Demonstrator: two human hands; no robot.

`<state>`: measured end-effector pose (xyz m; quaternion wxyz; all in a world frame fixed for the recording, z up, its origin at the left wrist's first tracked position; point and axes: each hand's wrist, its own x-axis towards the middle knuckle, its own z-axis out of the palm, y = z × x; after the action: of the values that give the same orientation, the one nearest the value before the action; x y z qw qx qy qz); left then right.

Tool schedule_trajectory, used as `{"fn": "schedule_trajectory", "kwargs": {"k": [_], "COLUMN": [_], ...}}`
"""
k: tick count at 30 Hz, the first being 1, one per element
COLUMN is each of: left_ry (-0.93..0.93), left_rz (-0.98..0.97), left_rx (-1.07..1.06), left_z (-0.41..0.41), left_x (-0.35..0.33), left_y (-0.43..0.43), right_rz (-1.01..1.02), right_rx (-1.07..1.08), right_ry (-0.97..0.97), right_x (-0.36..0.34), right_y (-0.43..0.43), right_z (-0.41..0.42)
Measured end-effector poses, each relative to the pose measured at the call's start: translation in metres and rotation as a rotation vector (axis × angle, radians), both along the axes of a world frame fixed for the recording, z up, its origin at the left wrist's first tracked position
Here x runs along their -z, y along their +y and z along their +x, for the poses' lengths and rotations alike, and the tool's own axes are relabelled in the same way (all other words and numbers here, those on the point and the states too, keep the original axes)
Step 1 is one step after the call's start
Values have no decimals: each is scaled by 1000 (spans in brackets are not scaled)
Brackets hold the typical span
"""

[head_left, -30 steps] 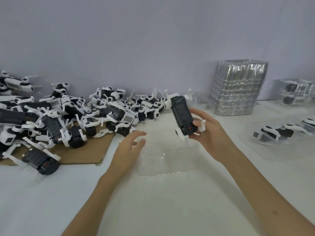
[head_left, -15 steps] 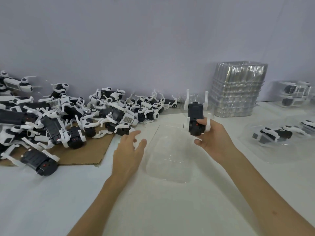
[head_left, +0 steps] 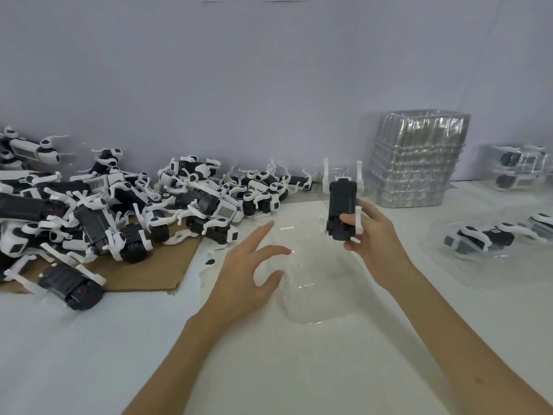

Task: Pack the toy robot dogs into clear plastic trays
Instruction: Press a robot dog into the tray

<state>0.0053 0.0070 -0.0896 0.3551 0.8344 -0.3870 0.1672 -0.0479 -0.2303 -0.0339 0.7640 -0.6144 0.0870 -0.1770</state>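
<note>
A person's right hand (head_left: 374, 241) grips a black-and-white toy robot dog (head_left: 341, 205) upright above the far end of a clear plastic tray (head_left: 317, 295), thumb and fingers curled round the toy's lower body while its white legs point upward. The left hand (head_left: 245, 277) is spread wide at the tray's left edge, fingers straight and holding nothing (whether the fingertips touch the plastic cannot be told). The tray lies on a white table (head_left: 89, 354) between the two forearms, with no toy in it.

To the left, a heap of loose toy dogs (head_left: 119, 205) sprawls partly over a sheet of brown cardboard (head_left: 155, 271) and up against a pale wall (head_left: 239, 85). One dog (head_left: 71, 286) lies apart at the heap's near edge.

Behind the right hand stands a tall stack of clear trays (head_left: 419, 163). Further right, another tray (head_left: 493, 280) already holds a dog (head_left: 478, 238) lying on its side, and at the far right edge more filled trays (head_left: 520, 166) sit one on another, too blurred to count.
</note>
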Motion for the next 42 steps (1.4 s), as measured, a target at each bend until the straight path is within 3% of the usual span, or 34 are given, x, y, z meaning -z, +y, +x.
{"fn": "schedule_trajectory", "kwargs": {"k": [3,6,8,13,18,22,32,42], "left_ry": [2,-13,37,41,8,3,9,14], "left_rz": [18,90,33,-80,68,72,109,166], "left_rx": [-20,-57,-46,-93,-141,-122,-45,-36], "left_z": [1,1,1,6,10,10,2,2], "left_x": [2,5,6,4,9,11,5,7], "left_y": [-3,-6,-7,-4,2,0,-4,-5], "right_rz": [-217,-382,-464,-567,-697,-897,-954,-986], "right_rx": [121,77,73,136,163,86,-29,-9], "right_ry": [-45,-86,-78,-50,-69,-35,113,122], "right_x": [3,4,7,18,20,26,17,14], "right_y": [0,3,8,13,10,12,0,-5], "right_z": [1,0,1,5,3,5,8,5]}}
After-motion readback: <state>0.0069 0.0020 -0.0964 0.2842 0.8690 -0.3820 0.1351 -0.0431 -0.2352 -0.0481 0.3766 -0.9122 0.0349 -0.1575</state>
